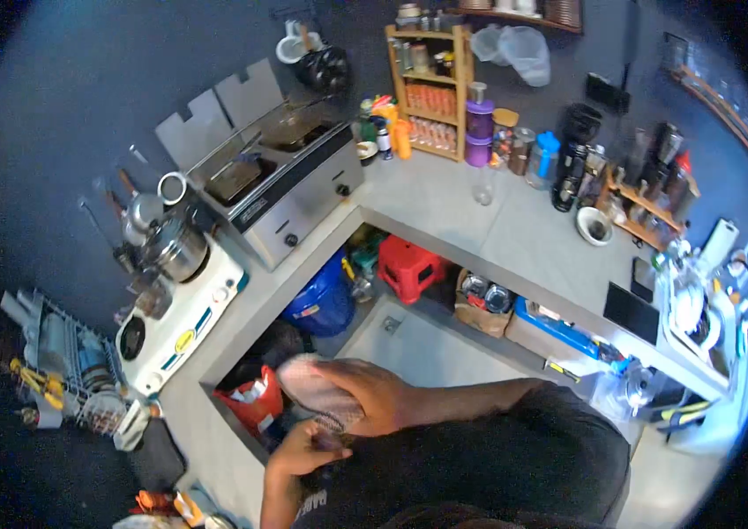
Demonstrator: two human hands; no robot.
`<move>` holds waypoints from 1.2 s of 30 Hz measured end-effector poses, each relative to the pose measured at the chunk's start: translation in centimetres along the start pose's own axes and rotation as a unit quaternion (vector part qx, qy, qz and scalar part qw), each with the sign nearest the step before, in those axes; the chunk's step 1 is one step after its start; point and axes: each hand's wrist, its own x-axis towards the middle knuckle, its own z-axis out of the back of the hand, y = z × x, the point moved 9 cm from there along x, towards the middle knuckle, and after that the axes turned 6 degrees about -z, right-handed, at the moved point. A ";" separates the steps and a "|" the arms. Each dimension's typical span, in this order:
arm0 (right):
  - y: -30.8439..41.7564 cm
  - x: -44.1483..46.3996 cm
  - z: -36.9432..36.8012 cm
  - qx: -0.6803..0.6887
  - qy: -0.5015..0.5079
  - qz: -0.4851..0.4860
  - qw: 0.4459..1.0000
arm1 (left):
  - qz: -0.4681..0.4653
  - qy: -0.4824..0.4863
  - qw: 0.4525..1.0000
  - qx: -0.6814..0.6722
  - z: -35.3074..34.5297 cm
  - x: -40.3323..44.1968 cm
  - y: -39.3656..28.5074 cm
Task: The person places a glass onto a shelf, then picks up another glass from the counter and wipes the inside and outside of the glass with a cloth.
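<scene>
My right hand [372, 394] reaches across from the right, its fingers closed on a pale pinkish rounded thing [302, 381] smeared by motion. I cannot make out its kind. Just below, my left hand [306, 450] comes up from the bottom edge with bent fingers. It pinches near a small dark part between the two hands, too blurred to name. Both hands are close together in front of my black shirt [480, 450]. Beside them, lower than the counter, is a red bag [250, 404] with white papers or wrappers.
A double fryer [286, 198] stands on the L-shaped counter [427, 198], beside a stove [184, 331] bearing a pot [180, 251]. Underneath are a blue bin [321, 300] and a red stool [409, 267]. A dish rack [78, 353] is at left; bottles and a spice shelf [431, 75] line the back.
</scene>
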 end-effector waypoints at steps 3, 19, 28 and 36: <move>4.6 -2.5 -0.4 -0.057 0.069 0.070 0.994 | -0.090 -0.057 0.993 -0.050 -2.2 0.3 0.4; 7.0 -16.3 6.0 -0.140 0.015 -0.221 0.965 | -0.163 0.169 0.972 -0.026 -15.4 1.3 -5.7; 13.5 -24.8 8.9 -0.147 -0.083 -0.253 0.953 | -0.171 0.347 0.922 0.006 -27.4 0.2 -4.6; 23.0 -38.5 13.3 -0.225 -0.271 -0.205 0.913 | -0.291 0.370 0.882 -0.030 -39.7 -3.1 -12.5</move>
